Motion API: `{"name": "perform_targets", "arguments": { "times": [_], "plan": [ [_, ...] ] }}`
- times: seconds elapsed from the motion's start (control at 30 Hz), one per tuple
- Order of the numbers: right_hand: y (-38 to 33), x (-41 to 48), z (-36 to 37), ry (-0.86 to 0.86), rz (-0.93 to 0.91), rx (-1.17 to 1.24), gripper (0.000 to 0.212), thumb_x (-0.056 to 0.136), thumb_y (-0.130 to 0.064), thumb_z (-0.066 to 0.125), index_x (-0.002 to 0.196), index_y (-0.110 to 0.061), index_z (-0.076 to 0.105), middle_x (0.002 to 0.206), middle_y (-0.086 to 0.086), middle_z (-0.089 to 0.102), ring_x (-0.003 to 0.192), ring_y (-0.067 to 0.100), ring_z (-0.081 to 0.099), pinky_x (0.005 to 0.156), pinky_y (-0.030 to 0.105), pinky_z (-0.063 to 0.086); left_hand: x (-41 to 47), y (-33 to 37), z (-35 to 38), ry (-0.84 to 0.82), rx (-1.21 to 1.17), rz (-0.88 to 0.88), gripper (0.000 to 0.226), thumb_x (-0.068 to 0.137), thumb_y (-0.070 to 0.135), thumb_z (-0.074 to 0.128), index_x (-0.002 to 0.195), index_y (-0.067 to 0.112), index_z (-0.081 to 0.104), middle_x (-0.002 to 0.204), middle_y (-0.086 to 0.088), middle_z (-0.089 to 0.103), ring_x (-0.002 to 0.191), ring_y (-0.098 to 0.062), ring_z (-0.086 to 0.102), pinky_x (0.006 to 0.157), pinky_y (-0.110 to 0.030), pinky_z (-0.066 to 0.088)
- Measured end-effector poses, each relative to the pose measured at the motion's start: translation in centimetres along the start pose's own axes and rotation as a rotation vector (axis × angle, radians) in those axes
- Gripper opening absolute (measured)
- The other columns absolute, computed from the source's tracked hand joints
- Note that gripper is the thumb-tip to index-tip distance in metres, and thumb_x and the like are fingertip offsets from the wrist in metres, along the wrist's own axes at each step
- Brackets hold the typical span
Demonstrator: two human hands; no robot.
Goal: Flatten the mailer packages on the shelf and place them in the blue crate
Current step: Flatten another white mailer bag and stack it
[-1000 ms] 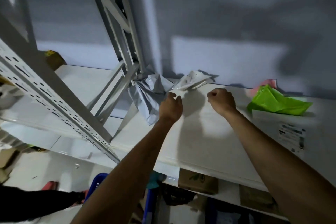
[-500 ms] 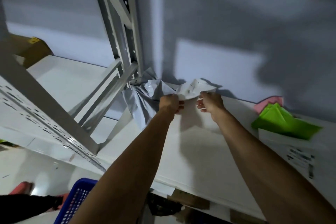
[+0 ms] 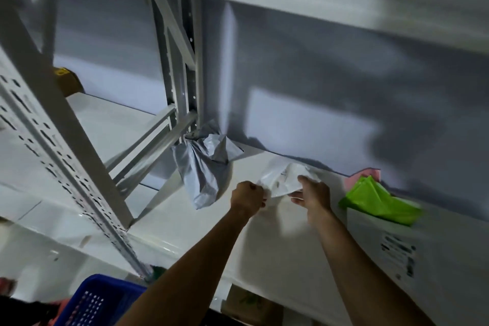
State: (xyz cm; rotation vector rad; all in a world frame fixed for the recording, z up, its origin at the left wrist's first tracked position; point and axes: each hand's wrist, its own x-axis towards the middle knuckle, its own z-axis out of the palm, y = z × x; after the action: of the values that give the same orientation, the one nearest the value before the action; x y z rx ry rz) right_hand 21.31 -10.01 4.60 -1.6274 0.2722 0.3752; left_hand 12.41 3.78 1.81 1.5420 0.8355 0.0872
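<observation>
Mailer under handling: the white mailer (image 3: 284, 180) is crumpled and held between both hands just above the shelf (image 3: 264, 246), at the back near the wall. The left hand (image 3: 248, 194) is curled into a fist and pinches the mailer's left edge. The right hand (image 3: 315, 192) grips the right part, thumb over the top and fingers underneath. The mailer lies directly beyond the fingertips of both hands, and its long axis runs across from one hand to the other. Both hands are equally near, so the stretch that flattens it would call for pulling them apart along that axis.

The grey mailer (image 3: 203, 174) lies to the left of the left hand, apart from the white one. The green mailer (image 3: 378, 201) lies well to the right of the right hand. The blue crate (image 3: 92, 302) sits below and behind the left forearm, off the shelf's front edge.

Change from half a second ago: the hands stand wider apart, and the white mailer has come clear of the grey one, which it then adjoined.
</observation>
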Motion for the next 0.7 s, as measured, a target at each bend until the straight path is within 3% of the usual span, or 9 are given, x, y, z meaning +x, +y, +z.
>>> {"name": "perform_targets", "arguments": {
  "times": [0.03,0.1,0.17,0.3,0.37,0.47,0.53,0.6,0.7],
  "plan": [
    [0.5,-0.8,-0.9,0.003,-0.006,0.006,0.021,0.094,-0.010,0.061,0.115,-0.009,0.062,0.091,0.015,0.069,0.064,0.027,0.068,0.046,0.028,0.056,-1.2,-0.6,0.2,-0.010,-0.027,-0.011,0.025,0.091,0.024,0.059,0.087,0.001,0.069,0.080,-0.015,0.075,0.067,-0.028,0.074,0.057,-0.036,0.060],
    [1.7,-2.6,-2.4,-0.007,-0.014,-0.006,0.021,0.093,-0.006,0.062,0.114,-0.008,0.063,0.084,0.013,0.067,0.064,0.024,0.065,0.043,0.026,0.055,-2.3,-2.1,0.1,-0.025,-0.059,-0.054,0.032,0.092,0.033,0.058,0.078,0.007,0.069,0.084,-0.018,0.074,0.074,-0.032,0.072,0.071,-0.044,0.059],
    [3.2,-4.8,-4.4,-0.038,-0.019,-0.050,0.017,0.093,-0.005,0.064,0.110,-0.004,0.065,0.079,0.012,0.065,0.065,0.023,0.061,0.045,0.026,0.055,-3.7,-3.3,0.0,-0.046,-0.141,-0.116,0.034,0.097,0.037,0.058,0.084,0.008,0.071,0.091,-0.015,0.074,0.082,-0.029,0.070,0.082,-0.041,0.058],
    [6.7,-9.4,-8.1,-0.092,0.005,-0.103,0.016,0.091,-0.006,0.067,0.107,-0.009,0.070,0.086,0.009,0.071,0.077,0.024,0.068,0.055,0.030,0.057,-5.9,-5.1,-0.4,-0.044,-0.209,-0.193,0.049,0.092,0.054,0.062,0.101,0.008,0.074,0.099,-0.012,0.075,0.094,-0.030,0.070,0.095,-0.045,0.056],
    [8.2,-10.9,-9.6,-0.112,-0.010,-0.129,0.014,0.089,-0.006,0.068,0.100,-0.011,0.073,0.087,0.008,0.075,0.083,0.025,0.071,0.070,0.035,0.057,-6.7,-5.1,-0.5,-0.025,-0.213,-0.186,0.053,0.089,0.059,0.063,0.096,0.007,0.072,0.095,-0.014,0.074,0.092,-0.031,0.069,0.093,-0.044,0.057],
    [9.0,-12.9,-10.9,-0.155,-0.060,-0.193,0.023,0.076,-0.021,0.070,0.095,-0.012,0.077,0.089,0.005,0.078,0.090,0.026,0.072,0.084,0.042,0.056,-8.2,-4.2,-0.4,-0.047,-0.074,-0.106,0.038,0.092,0.049,0.064,0.086,0.012,0.063,0.085,-0.012,0.066,0.084,-0.029,0.066,0.085,-0.042,0.058],
    [8.9,-13.9,-11.5,-0.140,-0.072,-0.192,0.028,0.069,-0.024,0.066,0.091,-0.009,0.076,0.084,0.005,0.078,0.083,0.025,0.071,0.077,0.038,0.055,-9.2,-3.7,-0.3,-0.135,-0.085,-0.034,0.023,0.095,0.033,0.065,0.096,0.010,0.066,0.096,-0.015,0.069,0.093,-0.034,0.069,0.088,-0.045,0.058],
    [8.6,-14.4,-12.0,-0.117,-0.091,-0.193,0.023,0.072,-0.020,0.066,0.087,-0.004,0.073,0.077,0.003,0.074,0.076,0.021,0.066,0.071,0.033,0.049,-9.9,-3.3,-0.7,-0.186,-0.181,-0.021,0.014,0.093,0.020,0.067,0.102,0.009,0.069,0.100,-0.013,0.070,0.090,-0.029,0.068,0.083,-0.037,0.058],
    [8.1,-15.1,-13.3,-0.109,-0.165,-0.239,0.019,0.078,-0.016,0.064,0.086,0.001,0.069,0.072,0.000,0.068,0.073,0.016,0.061,0.067,0.029,0.044,-10.7,-2.2,-1.5,-0.188,-0.272,-0.009,0.017,0.087,0.010,0.072,0.104,0.013,0.076,0.098,-0.009,0.073,0.089,-0.023,0.066,0.074,-0.031,0.055]
  ]
}}
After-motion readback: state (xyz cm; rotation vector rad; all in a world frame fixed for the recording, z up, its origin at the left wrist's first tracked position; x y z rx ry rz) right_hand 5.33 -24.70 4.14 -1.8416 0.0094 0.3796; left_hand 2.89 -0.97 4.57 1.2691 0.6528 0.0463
